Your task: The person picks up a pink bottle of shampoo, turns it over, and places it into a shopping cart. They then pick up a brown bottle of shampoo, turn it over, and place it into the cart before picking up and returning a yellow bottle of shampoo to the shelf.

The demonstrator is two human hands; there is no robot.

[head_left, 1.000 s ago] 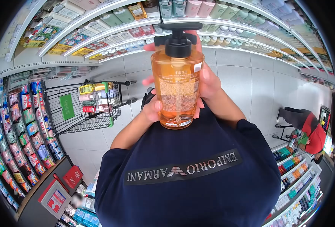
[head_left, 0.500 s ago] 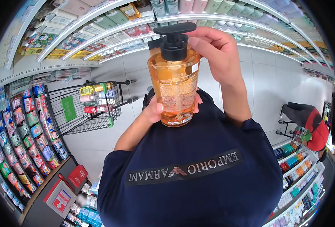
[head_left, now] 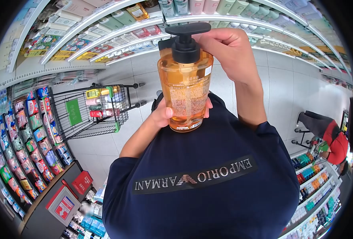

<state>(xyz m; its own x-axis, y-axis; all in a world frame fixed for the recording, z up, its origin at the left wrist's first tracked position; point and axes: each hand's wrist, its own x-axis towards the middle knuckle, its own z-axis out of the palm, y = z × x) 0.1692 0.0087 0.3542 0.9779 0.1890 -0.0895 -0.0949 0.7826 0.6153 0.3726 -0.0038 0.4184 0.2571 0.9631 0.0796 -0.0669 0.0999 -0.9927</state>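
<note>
A clear pump bottle (head_left: 186,93) of amber liquid, with a black pump head (head_left: 187,28) and printed back label, stands upright before my chest. My left hand (head_left: 162,115) is wrapped around its lower part from behind, the thumb showing on the left side and fingertips on the right. My right hand (head_left: 230,51) is closed in a pinch beside the bottle's neck, its fingertips partly hidden behind the pump. A dark flat piece (head_left: 166,43) sticks out behind the neck on the left; whether the right fingers hold it is hidden.
A shopping cart (head_left: 92,111) with several goods stands to the left. Shelves of bottles (head_left: 224,18) curve across ahead. Packets hang on a rack (head_left: 29,143) at left. At right, a person in red (head_left: 336,147) is beside another cart and shelves (head_left: 312,179).
My right fingers have slid further behind the pump neck, and that hand has turned so more of its back shows. The bottle has shifted slightly right; my left hand keeps its hold.
</note>
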